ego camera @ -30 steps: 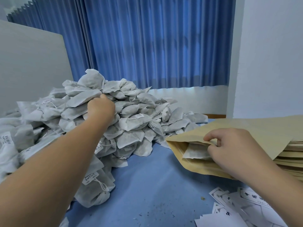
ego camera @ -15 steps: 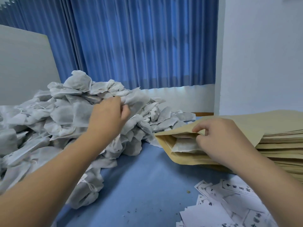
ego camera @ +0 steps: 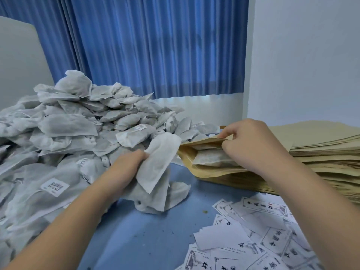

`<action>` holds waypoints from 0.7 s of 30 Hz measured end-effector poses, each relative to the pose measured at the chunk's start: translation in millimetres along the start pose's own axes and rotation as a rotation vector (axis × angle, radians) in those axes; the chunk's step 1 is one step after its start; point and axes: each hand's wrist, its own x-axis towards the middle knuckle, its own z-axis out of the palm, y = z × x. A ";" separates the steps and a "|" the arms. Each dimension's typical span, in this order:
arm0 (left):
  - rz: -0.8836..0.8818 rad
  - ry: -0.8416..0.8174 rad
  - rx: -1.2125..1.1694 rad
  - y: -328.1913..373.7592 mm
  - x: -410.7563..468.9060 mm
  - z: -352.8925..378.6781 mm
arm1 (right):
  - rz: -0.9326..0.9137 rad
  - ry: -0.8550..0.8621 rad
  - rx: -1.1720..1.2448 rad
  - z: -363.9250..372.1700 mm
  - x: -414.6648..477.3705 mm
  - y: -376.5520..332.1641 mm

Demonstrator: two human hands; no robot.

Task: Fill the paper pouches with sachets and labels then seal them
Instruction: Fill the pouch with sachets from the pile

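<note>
grips one white sachet [ego camera: 159, 160] in the left hand [ego camera: 128, 164], fingers curled round its lower half, leading end tilted up toward the open pouch [ego camera: 196, 172], probably to slide straight in. pinches the pouch's upper lip with the right hand [ego camera: 251, 145], thumb and fingers bent over the paper edge, lifting it to hold the mouth wide. already inside: at least one packed sachet [ego camera: 212, 158], so filling looks under way; no label visible in there. lays the pouch at the near edge of the stack of flat pouches [ego camera: 321, 147], mouth turned toward the heap of sachets [ego camera: 78, 123] on the left, shortening each reach. leaves printed labels [ego camera: 253, 230] scattered on the blue surface [ego camera: 146, 240] by the right forearm, handy for the following step. sealing not yet done.
</note>
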 end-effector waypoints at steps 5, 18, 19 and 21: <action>-0.036 -0.240 -0.342 -13.3 -0.2 -13.7 | -0.001 0.007 -0.009 2.0 -0.7 -0.6; 1.054 0.421 0.615 33.3 -53.4 39.0 | -0.019 0.040 0.002 0.8 1.2 -2.6; 1.133 0.454 0.725 33.8 -56.8 43.3 | -0.022 0.036 -0.002 1.1 0.7 -3.8; 1.233 0.484 0.858 30.4 -60.3 52.1 | -0.027 0.026 0.003 0.8 -0.1 -6.0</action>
